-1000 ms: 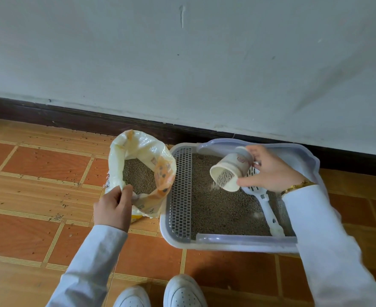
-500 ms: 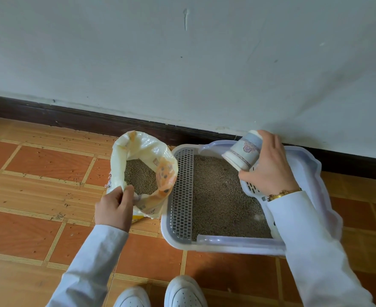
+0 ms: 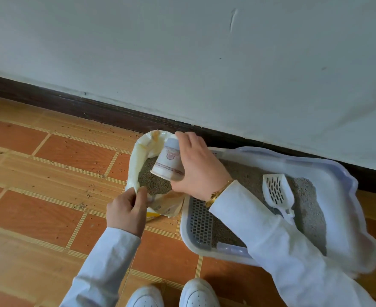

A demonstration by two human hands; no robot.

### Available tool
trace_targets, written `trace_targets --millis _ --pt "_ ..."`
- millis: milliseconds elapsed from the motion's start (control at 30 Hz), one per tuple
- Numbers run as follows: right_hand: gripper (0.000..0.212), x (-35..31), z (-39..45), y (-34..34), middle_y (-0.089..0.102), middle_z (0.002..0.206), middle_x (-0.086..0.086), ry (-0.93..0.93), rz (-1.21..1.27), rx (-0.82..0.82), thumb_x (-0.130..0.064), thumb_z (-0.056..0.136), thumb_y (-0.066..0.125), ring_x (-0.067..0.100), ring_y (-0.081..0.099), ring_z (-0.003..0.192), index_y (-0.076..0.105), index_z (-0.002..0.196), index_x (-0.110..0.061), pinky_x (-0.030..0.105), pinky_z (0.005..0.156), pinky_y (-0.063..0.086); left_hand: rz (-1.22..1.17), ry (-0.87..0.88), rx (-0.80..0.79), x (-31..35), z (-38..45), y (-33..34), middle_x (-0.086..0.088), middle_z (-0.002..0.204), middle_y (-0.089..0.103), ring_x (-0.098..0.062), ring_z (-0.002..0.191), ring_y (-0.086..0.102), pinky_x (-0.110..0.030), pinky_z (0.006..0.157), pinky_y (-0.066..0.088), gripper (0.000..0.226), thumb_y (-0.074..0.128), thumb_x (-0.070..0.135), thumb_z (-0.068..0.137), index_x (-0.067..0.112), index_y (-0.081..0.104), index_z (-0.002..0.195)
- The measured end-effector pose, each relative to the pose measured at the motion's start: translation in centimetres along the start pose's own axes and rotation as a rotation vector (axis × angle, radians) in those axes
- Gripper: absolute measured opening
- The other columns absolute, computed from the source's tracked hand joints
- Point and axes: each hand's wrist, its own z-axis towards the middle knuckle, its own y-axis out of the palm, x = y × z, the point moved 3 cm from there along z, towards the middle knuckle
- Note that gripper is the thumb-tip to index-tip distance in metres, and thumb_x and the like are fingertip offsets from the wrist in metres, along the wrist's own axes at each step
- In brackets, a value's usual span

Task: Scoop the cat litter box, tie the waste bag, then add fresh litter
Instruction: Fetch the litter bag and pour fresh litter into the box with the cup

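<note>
Since a second ago the right hand (image 3: 201, 168) has carried the cup (image 3: 168, 161) away from the box (image 3: 346, 196) and across to the bag (image 3: 141, 151), where it now hangs mouth-down over the open top. Its fingers and thumb are curled round the cup's wall, and the rim sits just above the litter (image 3: 148, 180) inside the bag. The left hand (image 3: 126, 210) has kept its place at the bag's 6 o'clock edge, pinching the plastic between thumb and fingers to hold the mouth open.

The bag stands on the floor (image 3: 49, 173) at the box's 9 o'clock side, touching or nearly touching it. The box lies against the wall, grey litter covering its bottom, with the scoop (image 3: 276, 191) lying on the litter toward 3 o'clock. The right sleeve (image 3: 271, 235) crosses over the box's near rim.

This looks like a dip for another cupful of fresh litter. The bag is soft and slumped; should the left hand's pinch slip as the cup digs in, the mouth could fold shut or the bag tip toward the box, spilling grains onto a floor already dotted with them. An overfull cup could also shed litter in the gap between bag and box on the way back, and the sleeve could drag across the rim.
</note>
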Motion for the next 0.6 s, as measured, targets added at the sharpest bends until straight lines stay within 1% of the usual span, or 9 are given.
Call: trace_targets --millis 167,233,300,333,433,500,533,567,600 --pt "0.083 -2.2 2.5 3.2 0.041 0.127 0.010 -0.049 -0.096 -0.249 -0.038 0.068 0.077 0.025 0.041 0.118 0.034 0.131 -0.005 0.033 0.096 0.044 0.023 0.038 -0.045 -0.3 -0.2 -0.9 -0.017 0.040 0.043 -0.019 0.037 0.031 -0.027 0.042 0.021 0.063 0.030 0.055 0.074 0.000 0.053 0.054" --pt "0.087 -2.2 3.6 4.1 0.038 0.133 0.011 -0.025 -0.060 -0.354 -0.038 0.071 0.076 0.026 0.042 0.122 0.030 0.136 -0.004 0.036 0.097 0.045 0.023 0.047 -0.055 -0.6 -0.2 -1.4 -0.018 0.040 0.045 -0.020 0.035 0.031 -0.027 0.041 0.021 0.063 0.031 0.053 0.076 0.000 0.056 0.055" --pt "0.092 -1.9 4.5 5.0 0.030 0.144 0.010 -0.003 -0.044 -0.424 -0.039 0.076 0.071 0.026 0.036 0.131 0.022 0.144 -0.003 0.036 0.103 0.040 0.004 0.036 -0.055 -1.0 -0.2 -1.9 -0.017 0.041 0.047 -0.023 0.036 0.035 -0.030 0.040 0.024 0.062 0.032 0.053 0.077 0.000 0.058 0.057" --pt "0.086 -1.9 4.9 5.4 0.028 0.146 0.008 -0.006 -0.042 -0.432 -0.041 0.079 0.068 0.026 0.034 0.132 0.025 0.144 -0.004 0.037 0.103 0.039 -0.008 0.024 -0.046 -1.2 -0.1 -2.3 -0.017 0.041 0.048 -0.023 0.036 0.038 -0.030 0.040 0.025 0.061 0.033 0.054 0.077 0.001 0.058 0.057" --pt "0.058 -2.0 5.4 6.3 0.031 0.146 0.003 -0.029 -0.041 -0.441 -0.047 0.085 0.059 0.026 0.035 0.132 0.050 0.129 -0.011 0.040 0.103 0.040 -0.041 -0.037 0.001 -1.8 0.4 -3.4 -0.018 0.043 0.047 -0.024 0.039 0.036 -0.029 0.043 0.026 0.059 0.035 0.054 0.074 0.002 0.057 0.057" --pt "0.046 -2.1 5.6 5.8 0.047 0.136 0.004 -0.018 0.038 -0.332 -0.048 0.088 0.056 0.021 0.047 0.121 0.060 0.120 -0.015 0.039 0.100 0.044 -0.062 -0.063 0.018 -2.1 0.7 -4.1 -0.020 0.045 0.047 -0.024 0.040 0.035 -0.032 0.044 0.028 0.060 0.036 0.054 0.073 0.000 0.058 0.059" --pt "0.039 -2.1 5.7 5.0 0.057 0.120 0.004 -0.010 0.077 -0.191 -0.047 0.089 0.056 0.018 0.053 0.107 0.064 0.110 -0.015 0.035 0.093 0.047 -0.065 -0.071 0.025 -2.2 0.8 -4.4 -0.021 0.045 0.049 -0.027 0.040 0.038 -0.036 0.044 0.031 0.060 0.037 0.054 0.073 -0.001 0.059 0.061" --pt "0.033 -2.0 5.8 3.8 0.059 0.107 0.002 0.003 0.081 -0.026 -0.043 0.089 0.057 0.014 0.053 0.096 0.064 0.102 -0.014 0.030 0.085 0.048 -0.066 -0.076 0.032 -2.3 0.9 -4.6 -0.021 0.046 0.050 -0.033 0.042 0.042 -0.039 0.044 0.034 0.060 0.037 0.053 0.073 -0.002 0.060 0.062" --pt "0.029 -1.9 5.9 2.6 0.058 0.101 0.002 0.013 0.027 0.135 -0.039 0.090 0.058 0.013 0.050 0.091 0.061 0.099 -0.013 0.025 0.079 0.045 -0.068 -0.081 0.038 -2.4 1.0 -4.9 -0.021 0.047 0.051 -0.036 0.045 0.045 -0.040 0.044 0.036 0.060 0.038 0.052 0.073 -0.002 0.061 0.062"
